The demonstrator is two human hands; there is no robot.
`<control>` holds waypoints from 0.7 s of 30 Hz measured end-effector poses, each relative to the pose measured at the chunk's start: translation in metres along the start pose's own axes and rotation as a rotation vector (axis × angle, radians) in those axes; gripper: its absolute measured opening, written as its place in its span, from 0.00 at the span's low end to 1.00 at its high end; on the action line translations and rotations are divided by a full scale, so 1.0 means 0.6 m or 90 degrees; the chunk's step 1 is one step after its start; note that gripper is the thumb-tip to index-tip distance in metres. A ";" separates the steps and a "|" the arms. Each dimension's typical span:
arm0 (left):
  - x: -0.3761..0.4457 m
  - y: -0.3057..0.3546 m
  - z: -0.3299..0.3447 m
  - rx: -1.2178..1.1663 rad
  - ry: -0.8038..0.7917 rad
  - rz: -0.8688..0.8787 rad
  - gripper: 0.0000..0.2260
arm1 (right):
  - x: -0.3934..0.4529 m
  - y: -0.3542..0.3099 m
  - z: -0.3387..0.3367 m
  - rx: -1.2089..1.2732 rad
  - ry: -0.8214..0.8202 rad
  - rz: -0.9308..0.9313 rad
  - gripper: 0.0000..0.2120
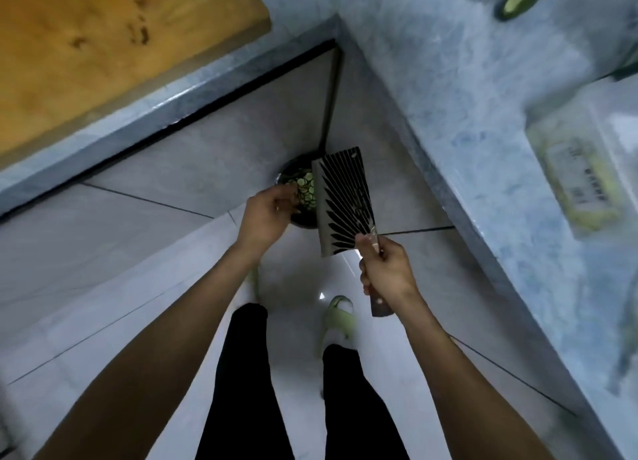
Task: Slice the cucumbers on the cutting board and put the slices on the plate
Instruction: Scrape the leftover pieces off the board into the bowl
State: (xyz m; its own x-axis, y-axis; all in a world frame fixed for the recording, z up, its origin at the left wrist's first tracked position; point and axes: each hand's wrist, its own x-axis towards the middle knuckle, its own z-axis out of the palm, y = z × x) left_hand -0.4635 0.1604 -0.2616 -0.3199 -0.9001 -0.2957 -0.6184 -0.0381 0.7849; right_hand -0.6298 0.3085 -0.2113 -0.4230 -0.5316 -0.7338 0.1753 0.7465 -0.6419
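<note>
A dark plate (299, 218) with several pale green cucumber slices (305, 188) hangs over the tiled floor, in the corner between two counters. My left hand (267, 216) grips its near left rim, thumb over the edge. My right hand (386, 269) grips the wooden handle of a cleaver (345, 200). Its wide blade, patterned with dark stripes, stands at the plate's right side and hides part of it. A cut cucumber (518, 0) lies blurred on the right counter, far top right. The wooden cutting board (103, 45) lies on the left counter.
Blue-grey marble counters (448, 114) meet in a corner above the plate. A clear plastic package (580, 176) lies on the right counter. Below are my legs in black trousers and a pale green slipper (340, 318) on the glossy floor.
</note>
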 end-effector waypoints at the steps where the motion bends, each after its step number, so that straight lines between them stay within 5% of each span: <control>1: -0.026 0.017 -0.020 -0.026 0.000 -0.017 0.14 | -0.029 -0.002 -0.007 0.026 -0.016 0.007 0.14; 12: -0.260 0.173 -0.220 -0.281 0.178 -0.160 0.09 | -0.233 -0.137 -0.030 0.031 -0.210 -0.114 0.12; 21: -0.224 0.206 -0.345 -0.376 0.268 -0.165 0.09 | -0.218 -0.354 0.095 -0.048 -0.294 -0.261 0.13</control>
State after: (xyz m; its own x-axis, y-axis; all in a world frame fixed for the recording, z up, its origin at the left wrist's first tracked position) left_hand -0.3485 0.1866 -0.0119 0.1558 -0.9156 -0.3708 -0.1122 -0.3893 0.9142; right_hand -0.5607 0.1969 0.0083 -0.0105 -0.8866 -0.4624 0.0093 0.4623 -0.8867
